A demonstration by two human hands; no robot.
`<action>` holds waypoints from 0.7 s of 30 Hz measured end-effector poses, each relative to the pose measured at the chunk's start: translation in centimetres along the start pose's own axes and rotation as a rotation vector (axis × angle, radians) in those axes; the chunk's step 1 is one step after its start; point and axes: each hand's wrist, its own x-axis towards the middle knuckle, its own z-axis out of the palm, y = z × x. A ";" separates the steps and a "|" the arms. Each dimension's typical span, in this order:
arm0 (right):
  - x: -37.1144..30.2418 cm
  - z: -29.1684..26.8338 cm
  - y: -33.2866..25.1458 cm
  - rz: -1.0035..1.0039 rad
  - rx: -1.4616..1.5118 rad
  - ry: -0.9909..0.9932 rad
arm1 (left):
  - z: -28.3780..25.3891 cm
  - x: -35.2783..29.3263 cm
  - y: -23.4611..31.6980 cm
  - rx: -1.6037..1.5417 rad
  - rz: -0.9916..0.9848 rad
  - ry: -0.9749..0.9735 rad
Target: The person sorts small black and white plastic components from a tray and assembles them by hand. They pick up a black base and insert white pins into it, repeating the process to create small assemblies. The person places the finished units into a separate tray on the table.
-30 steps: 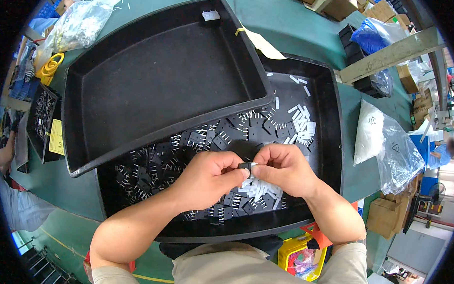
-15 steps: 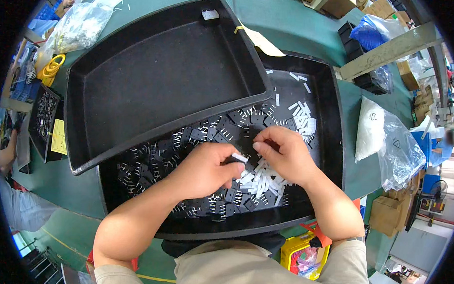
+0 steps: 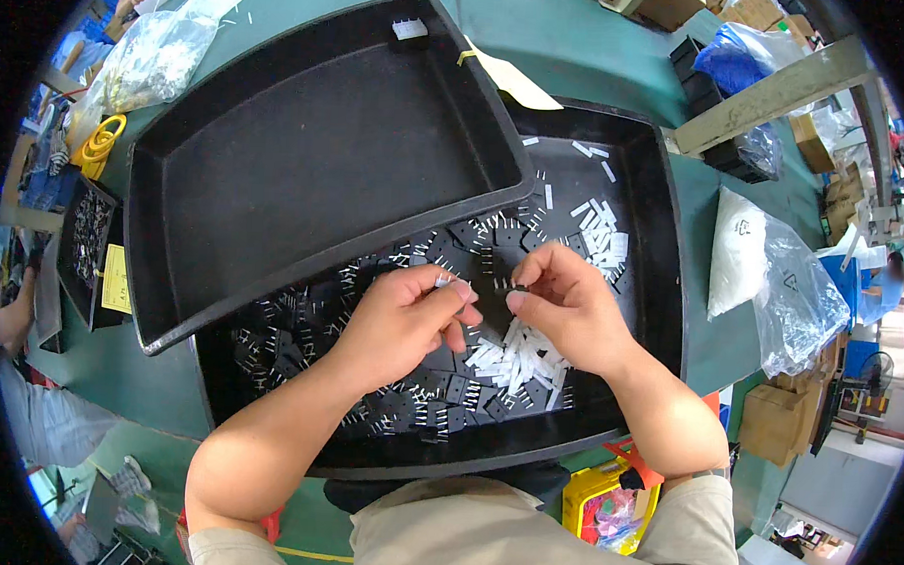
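Note:
My left hand (image 3: 403,319) is closed over the lower tray, its thumb and forefinger pinching a small white piece (image 3: 443,280) mostly covered by the fingers. Beside it, my right hand (image 3: 569,309) pinches a small black part with metal pins (image 3: 507,286) at the fingertips. Below the hands lies a heap of white strips (image 3: 522,361). Many black pinned parts (image 3: 393,412) spread through the big lower black tray (image 3: 486,461). More white strips (image 3: 601,234) are grouped near that tray's right side.
An upper black tray (image 3: 317,153) rests slantwise across the lower one, with a white pinned block (image 3: 409,29) in its far corner. A yellowish paper tag (image 3: 509,77) hangs off its edge. Plastic bags (image 3: 746,263) lie to the right. A bin of metal parts (image 3: 90,235) stands left.
My left hand has turned and lifted slightly, so its fingers cover more of the white piece. At my right fingertips a black pinned part now shows.

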 end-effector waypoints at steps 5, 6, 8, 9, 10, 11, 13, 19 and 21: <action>0.1 0.8 -0.2 0.058 0.496 -0.064 | 0.3 0.0 -0.6 -0.146 0.105 -0.101; 0.2 0.9 0.1 0.040 0.502 -0.055 | 0.5 -0.1 -0.5 -0.105 0.117 -0.080; 0.2 0.6 0.6 0.083 0.426 -0.074 | 1.0 -0.4 0.0 -0.024 0.140 -0.037; 0.2 0.5 0.7 0.103 0.389 -0.085 | 0.8 -0.4 -0.1 -0.005 0.123 -0.012; 0.1 0.5 0.7 0.065 0.278 -0.050 | 0.4 -0.2 -0.2 0.014 0.107 0.012; 0.0 0.4 0.7 0.026 0.167 -0.015 | 0.2 -0.1 -0.3 0.034 0.091 0.036; -0.2 0.4 -0.6 -0.092 -0.390 -0.022 | 0.1 -0.2 -0.2 -0.030 0.111 0.093; -0.9 2.0 1.1 -0.471 -0.809 -0.262 | 0.2 -0.1 -0.2 -0.049 0.099 0.110; -1.0 2.3 1.4 -0.490 -0.821 -0.248 | 0.1 -0.2 -0.2 -0.030 0.099 0.099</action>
